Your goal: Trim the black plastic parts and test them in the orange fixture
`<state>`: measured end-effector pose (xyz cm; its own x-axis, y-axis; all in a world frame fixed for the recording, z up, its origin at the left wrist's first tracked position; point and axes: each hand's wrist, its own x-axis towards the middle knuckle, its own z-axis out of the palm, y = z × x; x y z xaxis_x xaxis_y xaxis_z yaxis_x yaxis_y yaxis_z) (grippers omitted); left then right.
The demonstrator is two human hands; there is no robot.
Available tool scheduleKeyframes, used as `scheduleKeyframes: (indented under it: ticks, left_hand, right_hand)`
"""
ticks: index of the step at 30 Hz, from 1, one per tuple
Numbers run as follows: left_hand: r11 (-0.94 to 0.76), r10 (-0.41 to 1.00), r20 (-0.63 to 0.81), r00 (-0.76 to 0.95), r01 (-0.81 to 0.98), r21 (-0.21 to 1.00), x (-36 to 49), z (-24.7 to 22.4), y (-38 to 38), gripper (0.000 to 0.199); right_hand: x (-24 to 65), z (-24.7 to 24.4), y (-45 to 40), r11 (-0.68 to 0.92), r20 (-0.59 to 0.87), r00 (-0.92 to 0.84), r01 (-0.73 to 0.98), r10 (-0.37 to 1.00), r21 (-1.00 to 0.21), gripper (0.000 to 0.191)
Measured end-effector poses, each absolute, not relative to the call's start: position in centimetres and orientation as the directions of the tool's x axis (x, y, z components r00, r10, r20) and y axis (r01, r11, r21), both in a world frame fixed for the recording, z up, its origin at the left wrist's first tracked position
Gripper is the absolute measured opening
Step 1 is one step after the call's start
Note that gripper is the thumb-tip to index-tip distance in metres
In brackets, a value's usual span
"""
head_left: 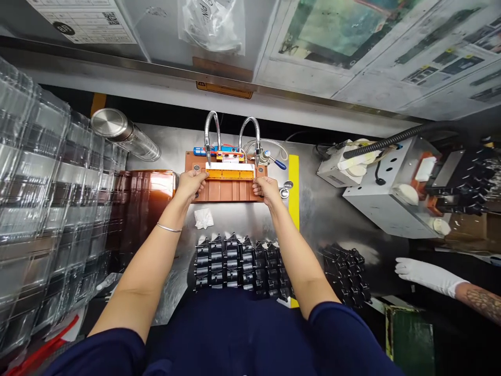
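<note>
An orange strip (230, 174) with small dark marks lies lengthwise along a white band (230, 166) on a brown fixture block (230, 192). My left hand (191, 184) pinches the strip's left end, thumb and fingers closed. At its right end my right hand (267, 188) is closed in the same way. Two bendable metal hoses (212, 122) arch over the block, their tips just behind the strip. Behind it sit a blue cylinder (200, 151) and a blue-handled lever (279, 164). The fingertips partly hide the strip's ends.
Black ribbed parts (238, 263) stand in rows near my body, with more black parts (348, 271) to the right. Clear plastic trays (35, 198) are stacked left, by a glass bottle (136, 138). Right stands a white machine (385, 188). A co-worker's gloved hand (426, 275) reaches in.
</note>
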<state>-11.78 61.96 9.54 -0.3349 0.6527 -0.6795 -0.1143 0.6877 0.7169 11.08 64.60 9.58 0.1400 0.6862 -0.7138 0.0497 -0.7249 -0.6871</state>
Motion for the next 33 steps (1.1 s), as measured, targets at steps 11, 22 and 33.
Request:
scheduleKeyframes:
  ticks: [11, 22, 33]
  left_hand:
    - [0.719, 0.629, -0.709, -0.317, -0.109, 0.687, -12.3, 9.6, 62.2, 0.018]
    - [0.651, 0.697, -0.654, -0.296, -0.122, 0.749, -15.5, 10.9, 57.1, 0.011]
    - [0.559, 0.812, -0.523, -0.259, 0.087, 0.825, -11.7, 11.9, 48.6, 0.025]
  right_hand:
    - [11.0, 9.3, 65.0, -0.740, -0.725, 0.153, 0.086, 0.672, -0.668, 0.017]
    - [25.5, 11.3, 46.6, -0.557, -0.393, 0.412, 0.440, 0.822, -0.704, 0.059]
    - [27.9, 10.6, 37.2, -0.570, -0.365, 0.458, 0.474, 0.810, -0.671, 0.068]
